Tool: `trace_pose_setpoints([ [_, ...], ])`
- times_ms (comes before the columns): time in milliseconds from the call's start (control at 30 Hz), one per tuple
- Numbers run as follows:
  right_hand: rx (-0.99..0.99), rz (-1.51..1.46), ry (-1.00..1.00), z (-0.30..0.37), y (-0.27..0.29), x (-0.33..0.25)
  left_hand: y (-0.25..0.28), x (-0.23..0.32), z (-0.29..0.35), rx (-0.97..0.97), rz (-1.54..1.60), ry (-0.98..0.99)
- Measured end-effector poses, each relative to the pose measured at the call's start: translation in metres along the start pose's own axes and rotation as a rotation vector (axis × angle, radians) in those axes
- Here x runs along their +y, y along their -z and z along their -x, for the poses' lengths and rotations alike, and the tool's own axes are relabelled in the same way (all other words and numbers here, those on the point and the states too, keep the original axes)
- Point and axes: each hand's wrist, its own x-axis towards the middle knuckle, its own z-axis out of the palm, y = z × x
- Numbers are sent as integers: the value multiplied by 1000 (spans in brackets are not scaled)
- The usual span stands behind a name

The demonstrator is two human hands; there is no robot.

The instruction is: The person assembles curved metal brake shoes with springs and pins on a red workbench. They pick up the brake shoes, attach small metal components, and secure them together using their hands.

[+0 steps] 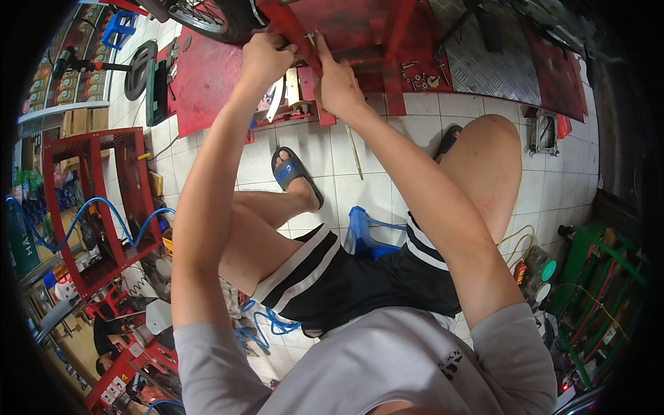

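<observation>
My left hand (268, 61) is closed at the left side of a slanted red metal post (294, 31); its fingertips are hidden, and I cannot make out what they hold. On the post's right side is my right hand (339, 81), index finger stretched up along the metal to a small bolt-like piece (310, 39). Its other fingers are bent and partly hidden. Below and between the hands, a pale curved metal piece (276, 99) and a yellowish bracket (293, 86) show at the red platform's edge. A motorcycle wheel (214, 21) stands beyond my left hand.
Loose bolts and nuts (423, 77) lie on the red platform (207, 86), beside a diamond-plate sheet (491, 69). A thin rod (355, 155) slants down to the tiled floor. A blue stool (366, 235) is beneath me. A red rack (93, 207) stands left, a green rack (595, 297) right.
</observation>
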Motion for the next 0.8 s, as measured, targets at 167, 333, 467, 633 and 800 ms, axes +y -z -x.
trace_pose_setpoints([
  [167,92,-75,101,-21,-32,20,-3,-6,-8,-58,52,-27],
  [333,33,-86,70,-25,-38,22,0,-14,-13,-116,77,-52],
  [467,53,-94,115,-27,-40,26,-2,-20,-19,-75,64,-38],
  [633,97,-134,215,-32,-41,36,-7,-30,-27,3,73,-89],
  [800,81,-165,247,-25,-39,32,-5,-33,-24,-21,146,-88],
])
